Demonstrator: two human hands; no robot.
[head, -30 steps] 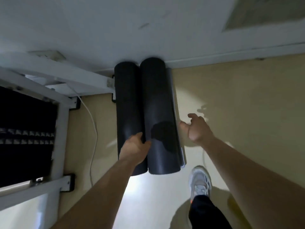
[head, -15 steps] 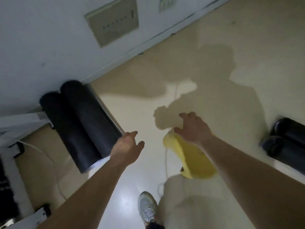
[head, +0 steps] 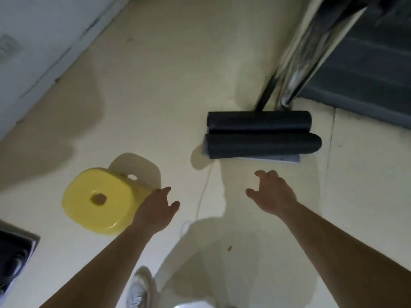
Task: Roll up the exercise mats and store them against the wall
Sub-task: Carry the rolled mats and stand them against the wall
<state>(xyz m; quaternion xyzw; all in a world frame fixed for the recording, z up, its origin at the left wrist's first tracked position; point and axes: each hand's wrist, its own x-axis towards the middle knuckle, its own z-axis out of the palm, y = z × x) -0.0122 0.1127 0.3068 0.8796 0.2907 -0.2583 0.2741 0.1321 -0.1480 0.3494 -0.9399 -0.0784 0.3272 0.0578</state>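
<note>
Two dark grey rolled foam mats (head: 262,145) lie touching on the floor (head: 166,103) ahead. My left grip (head: 155,210) and right grip (head: 273,194) hang spread, empty. Light, springy, I judge; clasp around mid-length.

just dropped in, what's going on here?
A person stands over the floor with both hands out and holding nothing. The right hand reaches toward two rolled dark mats lying side by side on the floor by a metal frame, not touching them yet. The left hand hovers at the edge of a yellow stool; contact there can't be told. Neither mat is in hand at this moment.
</note>
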